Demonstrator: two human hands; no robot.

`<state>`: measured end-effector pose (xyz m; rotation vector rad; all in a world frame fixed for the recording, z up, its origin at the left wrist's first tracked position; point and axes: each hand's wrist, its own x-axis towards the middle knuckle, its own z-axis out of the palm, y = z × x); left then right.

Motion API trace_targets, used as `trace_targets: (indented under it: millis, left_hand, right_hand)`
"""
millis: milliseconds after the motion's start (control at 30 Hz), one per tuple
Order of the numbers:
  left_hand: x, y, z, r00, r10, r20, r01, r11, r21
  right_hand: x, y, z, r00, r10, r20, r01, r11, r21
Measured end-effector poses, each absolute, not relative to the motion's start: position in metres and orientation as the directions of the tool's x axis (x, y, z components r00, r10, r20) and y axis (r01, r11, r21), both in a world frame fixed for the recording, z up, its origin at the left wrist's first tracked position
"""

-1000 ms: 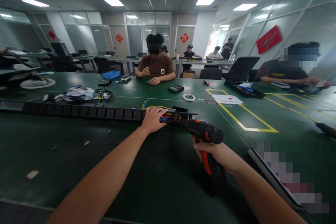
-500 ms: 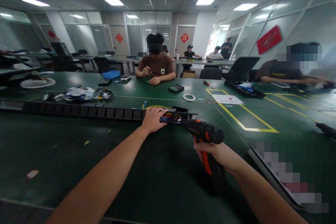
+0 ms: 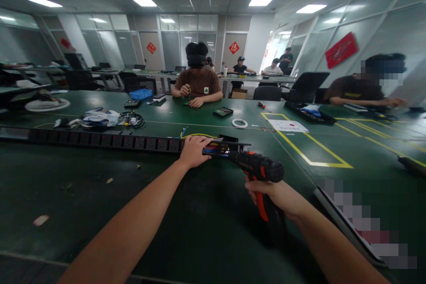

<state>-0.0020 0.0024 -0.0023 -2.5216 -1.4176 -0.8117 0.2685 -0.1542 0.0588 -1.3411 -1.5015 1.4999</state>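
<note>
A long black power strip (image 3: 100,140) lies across the green table (image 3: 100,195). My left hand (image 3: 194,151) rests closed over its right end, pressing it down beside the opened section where coloured wires (image 3: 214,151) show. My right hand (image 3: 278,196) is wrapped round the grip of a black and orange cordless screwdriver (image 3: 259,173). The tool's nose points left into the open end of the strip, next to my left hand's fingers.
A person sits across the table (image 3: 199,82), another at the right (image 3: 372,86). A wire roll (image 3: 239,123), a meter (image 3: 223,112), a cable bundle (image 3: 132,120), a paper sheet (image 3: 288,126) and yellow floor-tape lines (image 3: 309,155) lie beyond. A flat panel (image 3: 349,226) sits at my right.
</note>
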Motion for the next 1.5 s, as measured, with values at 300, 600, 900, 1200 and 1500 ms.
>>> trace_targets:
  millis: [300,600,900,1200,1500]
  left_hand:
    - [-0.0012,0.0,-0.0006,0.408,0.759,0.508,0.823,-0.546,0.155]
    - [-0.0013,0.0009,-0.0011,0.413,0.745,0.524,0.826,-0.548,0.128]
    - [-0.0014,-0.0005,-0.0004,0.413,0.739,0.532,0.824,-0.552,0.127]
    - [-0.0022,0.0019,-0.0023,0.415,0.75,0.515,0.82,-0.554,0.146]
    - [-0.002,0.0024,-0.0035,0.414,0.748,0.519,0.815,-0.558,0.154]
  right_hand:
    - [0.2661,-0.1548,0.0617,-0.312,0.92,-0.238,0.199,-0.181,-0.963]
    - [0.2645,-0.1562,0.0625,-0.282,0.927,-0.248,0.181,-0.203,-0.962]
    - [0.2659,-0.1553,0.0607,-0.284,0.931,-0.229,0.202,-0.176,-0.963]
    - [0.2679,-0.1534,0.0588,-0.287,0.928,-0.239,0.218,-0.18,-0.959]
    - [0.2655,-0.1547,0.0612,-0.277,0.929,-0.246,0.21,-0.192,-0.959]
